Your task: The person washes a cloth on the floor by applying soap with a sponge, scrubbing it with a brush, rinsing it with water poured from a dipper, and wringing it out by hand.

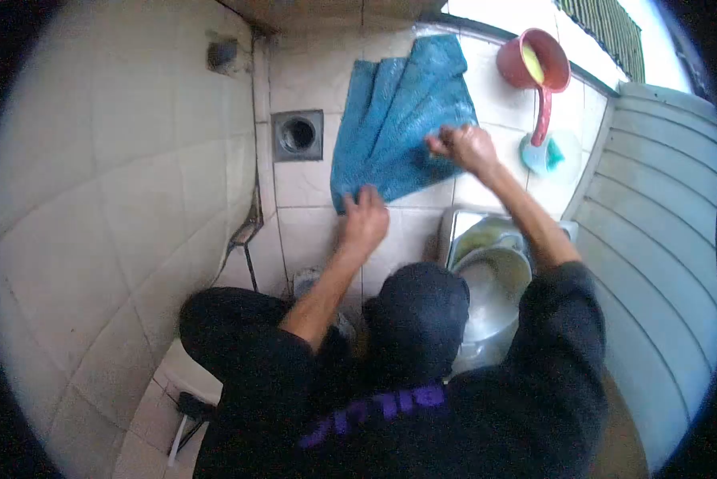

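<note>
A wet blue cloth lies spread on the tiled floor, with long folds toward its far side. My left hand holds the near left corner against the tiles, fingertips on the fabric. Over the cloth's right part, my right hand is closed in a fist; what it grips, if anything, is hidden. To the right of that hand is a shallow dish with a green piece in it. A red dipper with something yellow inside stands beyond, its handle pointing toward the dish.
A square floor drain lies left of the cloth. Near my right forearm are metal pots. A tiled wall rises on the left and a ribbed pale panel on the right. A dark-headed brush lies at lower left.
</note>
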`<state>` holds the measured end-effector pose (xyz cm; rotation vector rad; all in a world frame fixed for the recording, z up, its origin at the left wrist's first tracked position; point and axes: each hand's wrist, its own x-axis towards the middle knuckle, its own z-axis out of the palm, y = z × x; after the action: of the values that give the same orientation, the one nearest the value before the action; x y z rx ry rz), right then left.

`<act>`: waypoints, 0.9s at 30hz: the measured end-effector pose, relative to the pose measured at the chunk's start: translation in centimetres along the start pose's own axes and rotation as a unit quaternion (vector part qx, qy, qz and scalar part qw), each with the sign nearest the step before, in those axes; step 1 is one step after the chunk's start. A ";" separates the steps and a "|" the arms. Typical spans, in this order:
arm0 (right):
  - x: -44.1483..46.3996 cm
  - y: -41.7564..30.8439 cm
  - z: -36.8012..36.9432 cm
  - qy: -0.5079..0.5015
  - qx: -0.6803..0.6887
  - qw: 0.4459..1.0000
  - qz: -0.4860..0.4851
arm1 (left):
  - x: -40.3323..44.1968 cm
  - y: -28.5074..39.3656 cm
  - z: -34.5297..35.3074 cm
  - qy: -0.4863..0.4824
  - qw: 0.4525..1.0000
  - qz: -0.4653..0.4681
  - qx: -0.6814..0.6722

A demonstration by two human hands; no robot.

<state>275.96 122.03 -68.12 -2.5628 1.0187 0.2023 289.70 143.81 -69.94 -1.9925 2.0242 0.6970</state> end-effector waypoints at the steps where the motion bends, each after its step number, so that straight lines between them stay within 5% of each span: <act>1: -0.1 -1.2 0.3 0.027 0.001 1.000 -0.012 | 0.9 0.9 -1.2 -0.059 0.998 0.031 0.004; 2: 0.2 -2.0 0.4 0.001 0.001 1.000 -0.002 | 1.6 1.8 -0.8 -0.056 0.998 0.026 0.010; 4: 0.7 -2.5 0.8 0.025 0.014 1.000 -0.007 | 2.9 2.9 0.6 0.233 0.971 0.040 -0.036; 5: 1.0 -2.8 0.6 0.045 0.024 0.999 -0.007 | 3.6 2.6 0.5 0.239 0.970 0.040 -0.032; 8: 1.1 -4.0 1.4 0.025 0.007 1.000 -0.014 | 5.4 2.1 1.0 0.149 0.987 0.055 -0.024; 16: 2.2 -1.8 5.0 -0.135 -0.043 0.960 -0.243 | 2.1 1.2 5.3 -0.006 0.989 0.141 -0.050; 19: 8.2 4.6 2.5 0.008 0.022 0.999 -0.023 | 2.3 1.6 6.3 0.003 0.989 0.122 -0.078; 21: 10.7 6.6 -1.9 0.072 -0.103 0.988 0.084 | 2.3 1.5 6.1 0.025 0.992 0.101 -0.077; 23: 11.0 5.4 -3.2 0.017 -0.157 0.981 0.109 | 2.4 1.2 5.3 -0.026 0.991 0.103 -0.076; 27: 2.8 -1.6 5.1 -0.106 0.028 0.993 -0.035 | 0.9 1.3 7.2 0.006 0.989 0.116 -0.094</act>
<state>279.10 123.34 -73.14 -2.4586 0.8417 0.4109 287.14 146.36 -76.36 -1.8745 2.2988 0.9580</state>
